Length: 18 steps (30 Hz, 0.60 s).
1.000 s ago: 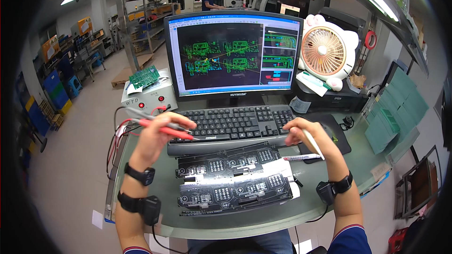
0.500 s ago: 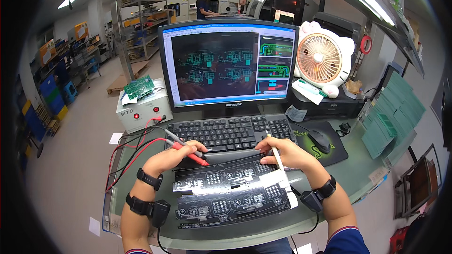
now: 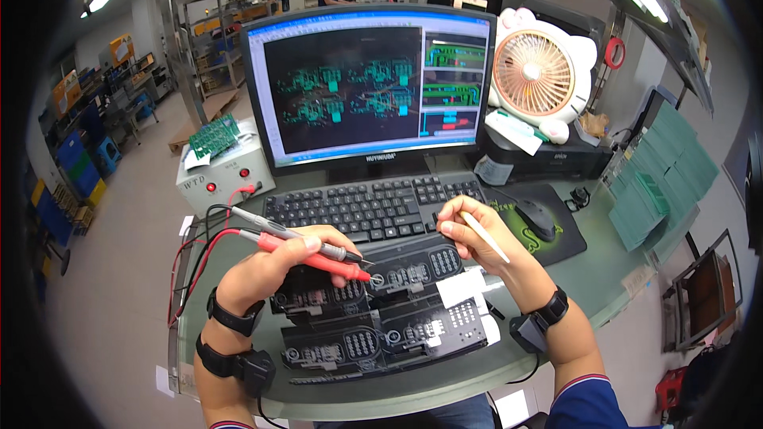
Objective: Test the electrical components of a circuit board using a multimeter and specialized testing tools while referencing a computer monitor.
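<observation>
At lower left, the left hand (image 3: 266,270) was closed around a red probe (image 3: 314,256) and a grey probe (image 3: 290,234), tips touching the black circuit panel (image 3: 381,310) at lower centre on the desk (image 3: 556,302). This looked like mid-probing; shifting points would call for small, steady tip moves. The keyboard (image 3: 373,206) crowded the panel's far edge. At right, the right hand (image 3: 469,234) pinched a white pen (image 3: 486,238), with open desk beyond.

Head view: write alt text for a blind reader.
Left hand holds red and black test probes on a dark circuit panel; right hand holds a white pen. Behind are a keyboard and monitor.
</observation>
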Tool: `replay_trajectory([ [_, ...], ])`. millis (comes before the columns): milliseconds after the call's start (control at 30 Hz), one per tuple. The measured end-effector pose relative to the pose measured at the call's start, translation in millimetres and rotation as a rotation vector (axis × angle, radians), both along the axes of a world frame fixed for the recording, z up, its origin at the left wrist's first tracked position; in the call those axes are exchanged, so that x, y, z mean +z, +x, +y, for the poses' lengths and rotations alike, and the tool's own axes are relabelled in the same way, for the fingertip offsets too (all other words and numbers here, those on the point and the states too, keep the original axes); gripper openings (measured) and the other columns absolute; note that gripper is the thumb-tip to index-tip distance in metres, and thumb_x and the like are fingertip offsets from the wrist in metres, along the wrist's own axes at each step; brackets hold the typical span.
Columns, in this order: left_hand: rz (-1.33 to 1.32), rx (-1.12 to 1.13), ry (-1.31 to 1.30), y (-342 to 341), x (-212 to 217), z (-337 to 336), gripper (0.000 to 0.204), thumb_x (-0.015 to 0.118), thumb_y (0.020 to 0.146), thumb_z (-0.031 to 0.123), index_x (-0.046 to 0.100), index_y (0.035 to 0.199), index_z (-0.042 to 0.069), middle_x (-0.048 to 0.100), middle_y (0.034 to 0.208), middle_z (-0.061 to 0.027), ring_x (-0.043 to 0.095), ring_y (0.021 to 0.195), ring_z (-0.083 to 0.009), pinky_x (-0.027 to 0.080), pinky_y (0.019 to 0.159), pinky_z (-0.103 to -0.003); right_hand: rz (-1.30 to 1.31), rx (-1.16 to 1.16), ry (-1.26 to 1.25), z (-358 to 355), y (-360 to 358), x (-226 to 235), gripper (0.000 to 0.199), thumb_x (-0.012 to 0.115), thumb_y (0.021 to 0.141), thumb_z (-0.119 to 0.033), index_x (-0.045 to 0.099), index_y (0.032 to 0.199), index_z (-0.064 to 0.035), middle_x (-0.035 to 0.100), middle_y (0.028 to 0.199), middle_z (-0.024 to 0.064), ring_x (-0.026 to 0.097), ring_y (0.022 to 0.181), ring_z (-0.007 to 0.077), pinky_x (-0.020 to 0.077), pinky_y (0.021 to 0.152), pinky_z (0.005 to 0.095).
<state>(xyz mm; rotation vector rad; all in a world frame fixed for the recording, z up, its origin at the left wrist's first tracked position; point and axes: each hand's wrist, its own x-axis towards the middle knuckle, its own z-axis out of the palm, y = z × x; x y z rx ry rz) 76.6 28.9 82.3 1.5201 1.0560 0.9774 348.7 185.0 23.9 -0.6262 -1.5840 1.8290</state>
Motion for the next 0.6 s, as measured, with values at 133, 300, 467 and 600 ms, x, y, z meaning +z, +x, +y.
replay_trajectory([
  [133,0.142,-0.002,-0.035,0,-10,7,0.045,0.038,0.093,0.033,0.062,0.111,-0.001,0.062,0.096,-0.0067,0.055,0.071,-0.0100,0.046,0.069,-0.024,-0.020,-0.038,0.102,7,-1,-10,0.013,0.065,0.089,-0.007,0.057,0.099,-0.0054,0.056,0.078,-0.0012,0.051,0.052,0.0031,0.0397,0.044,0.0169],
  [300,0.126,0.014,-0.010,-2,-27,17,0.045,0.037,0.095,0.033,0.063,0.107,-0.001,0.060,0.091,-0.0052,0.049,0.070,-0.0085,0.043,0.067,-0.025,-0.040,-0.050,0.177,17,1,-28,0.015,0.068,0.088,-0.008,0.059,0.099,-0.0056,0.058,0.087,-0.0025,0.053,0.079,0.0051,0.0458,0.069,0.0212],
  [467,0.165,0.021,-0.035,0,-32,21,0.044,0.037,0.095,0.032,0.064,0.105,-0.001,0.060,0.088,-0.0043,0.049,0.070,-0.0085,0.043,0.067,-0.024,-0.069,-0.035,0.230,19,2,-37,0.016,0.069,0.087,-0.008,0.059,0.100,-0.0059,0.058,0.090,-0.0019,0.053,0.086,0.0074,0.0451,0.079,0.0229],
  [600,0.190,0.044,-0.061,0,-31,20,0.045,0.039,0.094,0.034,0.064,0.105,-0.002,0.061,0.090,-0.0054,0.050,0.073,-0.0094,0.043,0.068,-0.025,-0.049,-0.023,0.201,18,2,-35,0.015,0.068,0.088,-0.009,0.059,0.099,-0.0063,0.058,0.091,-0.0023,0.053,0.087,0.0071,0.0446,0.081,0.0238],
])
